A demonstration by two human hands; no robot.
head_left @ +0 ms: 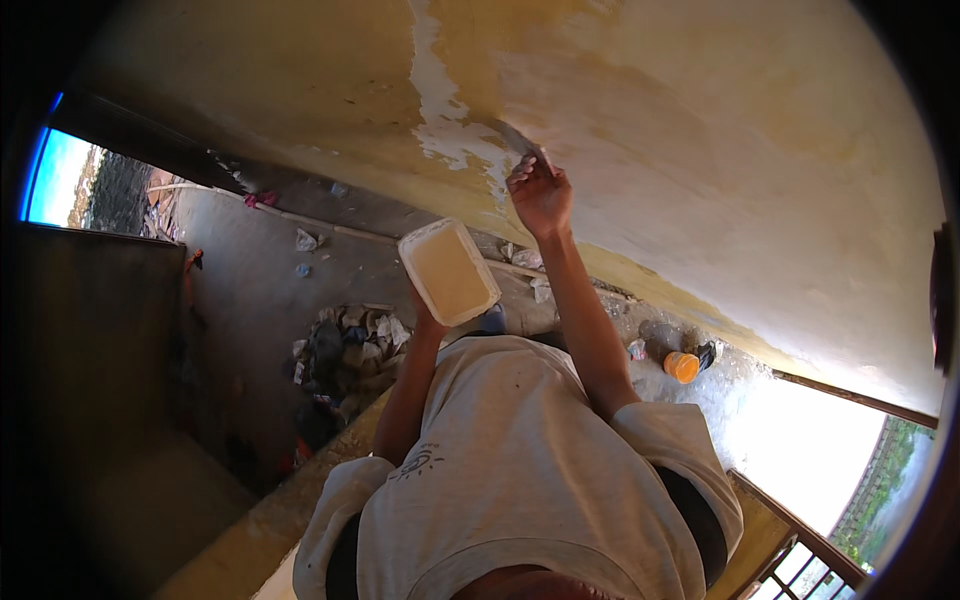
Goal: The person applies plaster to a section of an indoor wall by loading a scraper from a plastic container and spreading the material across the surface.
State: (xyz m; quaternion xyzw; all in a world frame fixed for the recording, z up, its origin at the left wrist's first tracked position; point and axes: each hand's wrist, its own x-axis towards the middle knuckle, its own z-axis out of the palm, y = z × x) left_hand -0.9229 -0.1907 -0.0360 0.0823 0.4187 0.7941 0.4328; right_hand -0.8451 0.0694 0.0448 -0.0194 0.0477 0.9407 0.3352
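My left hand [427, 312] grips the side of a pale rectangular plastic tub [474, 309], tilted so that its cream-coloured inside shows. Whether that colour is a filling or the bare bottom, I cannot tell. Raised to the yellowish wall [640, 130], my right hand [543, 205] is closed round a flat-bladed scraper [521, 142], much of which the fingers hide. Its blade lies at the wall surface, beside a ragged whitish patch [455, 135].
Below lies a heap of rags and rubbish [350, 350] on the grey floor [250, 280]. A long pale pole [340, 229] runs near the wall's foot. An orange bucket [682, 367] stands to the right, by a bright opening. Another opening [75, 180] is at the far left.
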